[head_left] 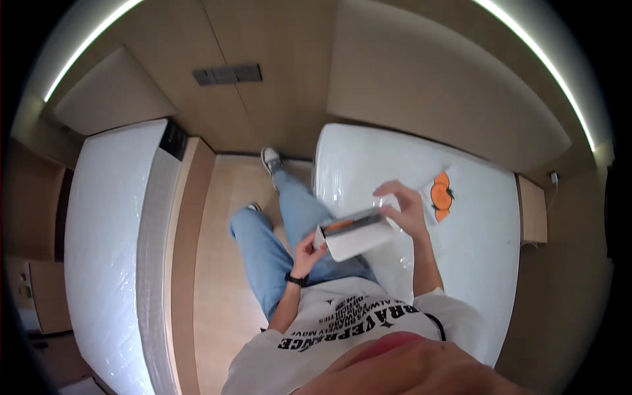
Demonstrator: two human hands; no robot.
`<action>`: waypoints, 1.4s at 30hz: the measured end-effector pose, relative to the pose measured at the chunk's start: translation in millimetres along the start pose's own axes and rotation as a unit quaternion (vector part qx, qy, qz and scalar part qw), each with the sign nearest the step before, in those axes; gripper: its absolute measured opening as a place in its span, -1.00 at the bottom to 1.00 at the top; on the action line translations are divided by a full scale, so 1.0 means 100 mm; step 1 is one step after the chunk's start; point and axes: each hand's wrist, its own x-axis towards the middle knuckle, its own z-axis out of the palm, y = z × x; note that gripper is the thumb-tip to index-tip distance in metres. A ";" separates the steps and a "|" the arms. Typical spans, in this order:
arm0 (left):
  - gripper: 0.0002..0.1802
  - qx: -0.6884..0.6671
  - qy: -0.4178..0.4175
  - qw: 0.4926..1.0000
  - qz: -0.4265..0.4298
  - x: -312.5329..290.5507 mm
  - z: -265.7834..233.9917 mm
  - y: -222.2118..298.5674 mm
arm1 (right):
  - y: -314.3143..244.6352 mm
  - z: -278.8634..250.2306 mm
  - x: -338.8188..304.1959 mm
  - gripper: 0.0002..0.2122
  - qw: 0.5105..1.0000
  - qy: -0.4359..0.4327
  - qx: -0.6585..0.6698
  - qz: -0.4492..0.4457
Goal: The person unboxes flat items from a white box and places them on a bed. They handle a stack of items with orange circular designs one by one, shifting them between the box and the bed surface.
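Far left: plastic-wrapped mattress [105,230], wooden bed side [187,257] along its right edge, padded panel [115,92] on the wall above. Next, light wood floor [214,276], dark switch plate [228,74] up on the wall. Person's legs in blue jeans [253,240], grey-and-white shoe [270,160] at the far end.

Left hand [305,256], black wristband [296,280] on the wrist: fingers clamped on the left end of a white box [359,243]. Box is mid-view, held over the lap by the right mattress edge, long side tilted up to the right. Its upper side is open, dark inside, with something orange [340,225] showing; can't tell what.

Right hand [388,201] at the box's right end, thumb and fingers apart; can't tell if the thumb touches the box.

Right: second plastic-wrapped mattress [474,270], orange-fruit print [442,196] on a pale sheet or bag lying on it, beyond the right hand. Wood bedside cabinet [532,210] past it, white plug [554,177] on the wall.
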 end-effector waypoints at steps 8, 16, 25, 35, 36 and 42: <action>-0.42 0.028 0.000 1.000 -0.009 0.05 0.03 -0.03 | -0.45 0.13 0.07 -0.60 0.962 -0.063 -0.266 0.022; -0.45 0.028 -0.021 0.999 0.003 0.07 -0.01 -0.11 | -0.36 0.43 -0.16 -0.32 0.875 -0.211 -0.434 -0.042; -0.50 0.078 0.019 0.989 0.121 0.06 -0.03 -0.07 | 0.04 0.31 -0.24 -0.56 0.917 -0.083 -0.386 -0.056; -0.62 -0.173 0.128 0.976 0.014 0.14 -0.25 0.06 | 0.66 0.30 -0.48 -0.57 0.665 0.076 0.738 0.085; -0.64 -0.171 0.136 0.976 0.011 0.11 -0.31 0.00 | 0.72 0.45 -0.56 -0.61 0.582 0.064 0.803 0.109; -0.66 -0.159 0.174 0.972 -0.004 0.01 -0.26 0.03 | 0.54 0.48 -0.42 -0.73 0.440 0.009 0.894 0.084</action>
